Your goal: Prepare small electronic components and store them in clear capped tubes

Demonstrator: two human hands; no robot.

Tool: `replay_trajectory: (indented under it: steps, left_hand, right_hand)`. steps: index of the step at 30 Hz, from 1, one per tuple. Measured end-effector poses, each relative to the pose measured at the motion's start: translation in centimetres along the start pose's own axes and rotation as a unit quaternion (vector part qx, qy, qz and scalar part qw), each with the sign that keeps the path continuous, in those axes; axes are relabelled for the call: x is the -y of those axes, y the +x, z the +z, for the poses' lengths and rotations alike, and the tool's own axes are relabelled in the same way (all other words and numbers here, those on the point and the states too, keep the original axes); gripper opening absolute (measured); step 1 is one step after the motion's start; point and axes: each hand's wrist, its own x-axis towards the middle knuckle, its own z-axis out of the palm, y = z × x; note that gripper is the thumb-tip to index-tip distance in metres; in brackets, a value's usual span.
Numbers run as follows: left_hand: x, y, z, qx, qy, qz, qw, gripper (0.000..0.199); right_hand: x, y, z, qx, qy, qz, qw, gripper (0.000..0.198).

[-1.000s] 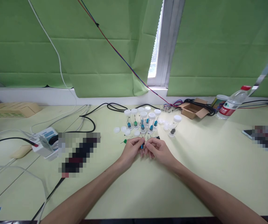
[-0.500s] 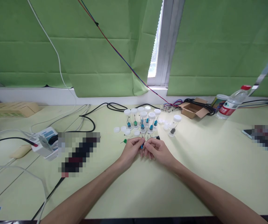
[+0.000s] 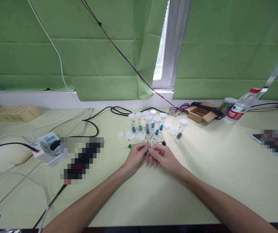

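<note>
My left hand (image 3: 136,157) and my right hand (image 3: 163,156) meet fingertip to fingertip on the pale green table (image 3: 202,181), both pinching a small blue component (image 3: 147,151) with thin wire leads. Just beyond them stands a cluster of several clear vials (image 3: 146,125) with white caps, each holding a blue or green component. A separate vial with a dark component (image 3: 179,134) stands to the right of the cluster. A loose green component (image 3: 129,146) lies left of my left hand, and a small black one (image 3: 163,143) lies beyond my right hand.
Loose white caps (image 3: 121,135) lie around the vials. A power strip (image 3: 45,147) and black and white cables cross the left side. A small open cardboard box (image 3: 198,114), a can and a water bottle (image 3: 240,105) stand at the back right.
Nothing has visibly moved apart from a slight shift of the view; both hands stay together on the blue component.
</note>
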Motion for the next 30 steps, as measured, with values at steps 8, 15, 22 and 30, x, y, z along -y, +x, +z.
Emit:
replay_trajectory:
  steps: [8,15,22,30]
  left_hand:
    - [-0.01,-0.01,0.05,-0.004,0.004,0.004,1.000,0.033]
    - [0.04,0.05,0.02,-0.001,0.005,0.004,1.000,0.033]
    - [0.17,0.08,-0.08,-0.003,0.010,0.009,1.000,0.032]
    - [0.03,0.00,0.02,0.001,0.008,0.006,1.000,0.032]
  right_hand:
    - [-0.23,0.04,0.00,0.002,0.005,-0.002,1.000,0.035]
    - [-0.23,0.04,-0.03,0.005,0.004,-0.005,1.000,0.033]
    - [-0.19,-0.01,0.02,0.000,0.002,-0.004,1.000,0.034]
    - [-0.12,0.01,0.03,0.002,-0.001,-0.009,1.000,0.034]
